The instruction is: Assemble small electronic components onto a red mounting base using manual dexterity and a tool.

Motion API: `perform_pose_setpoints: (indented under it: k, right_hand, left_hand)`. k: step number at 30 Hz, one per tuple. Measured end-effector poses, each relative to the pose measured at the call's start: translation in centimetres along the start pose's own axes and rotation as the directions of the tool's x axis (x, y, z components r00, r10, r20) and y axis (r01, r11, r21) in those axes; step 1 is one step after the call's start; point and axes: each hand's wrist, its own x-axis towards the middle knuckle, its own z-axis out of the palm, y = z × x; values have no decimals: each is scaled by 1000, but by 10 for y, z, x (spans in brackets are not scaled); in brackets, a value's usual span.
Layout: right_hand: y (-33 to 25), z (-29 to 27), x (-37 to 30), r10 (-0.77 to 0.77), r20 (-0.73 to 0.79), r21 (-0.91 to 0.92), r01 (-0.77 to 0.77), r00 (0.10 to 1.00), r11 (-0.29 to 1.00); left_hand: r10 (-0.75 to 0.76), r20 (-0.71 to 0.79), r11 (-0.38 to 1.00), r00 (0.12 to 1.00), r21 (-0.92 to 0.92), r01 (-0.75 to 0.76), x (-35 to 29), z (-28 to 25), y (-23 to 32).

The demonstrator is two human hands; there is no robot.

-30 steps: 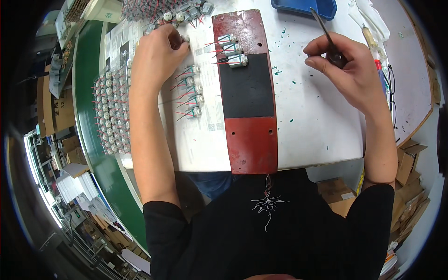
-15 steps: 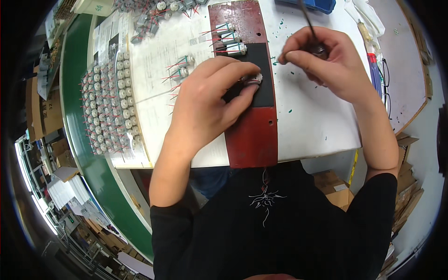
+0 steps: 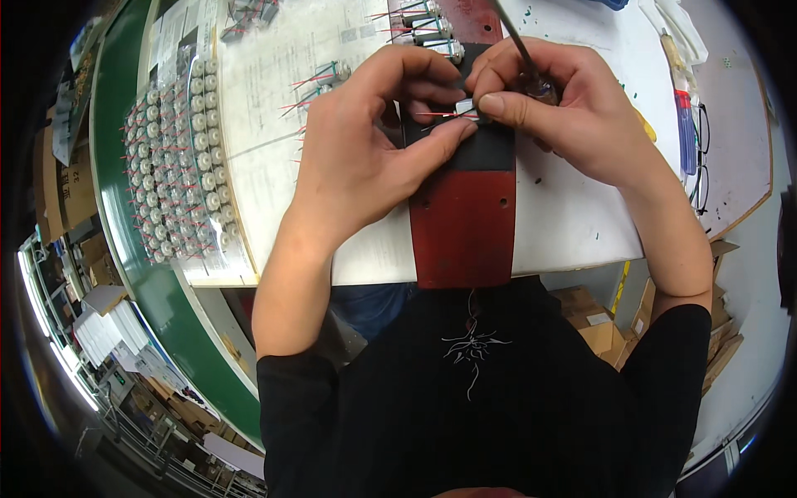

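Observation:
Over the black pad on a dark red board, my two hands meet at a small silver motor with thin red leads. My left hand is closed on it from the left, thumb below. My right hand touches its right end with thumb and finger. Tucked in that hand is a screwdriver-like tool with a translucent brown handle, its dark shaft pointing up and away. Several similar motors with red leads lie at the board's far end. More motors lie left of my left hand.
Many motors stand in rows in a clear tray at the left, by the table's green edge. Loose grey parts lie at the back. Eyeglasses and a blue-and-red item lie at the right. Dark green bits are scattered nearby.
My right hand has come in leftward from beside the board to the motor in my left hand, still holding the tool. The view has shifted a little.

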Motion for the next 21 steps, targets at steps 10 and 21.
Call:
perform_pose_setpoints:
  k: [10, 21]
  right_hand:
    - [-15, -7, -12, 112, 32, 387, -116, 993, 915]
    - [-4, 8, -21, -21, 13, 570, 9, 1000, 821]
  left_hand:
    - [224, -6, 955, 974, 200, -219, -2, -2, 4]
    - [506, -102, 862, 856, 99, -497, -4, 6, 6]
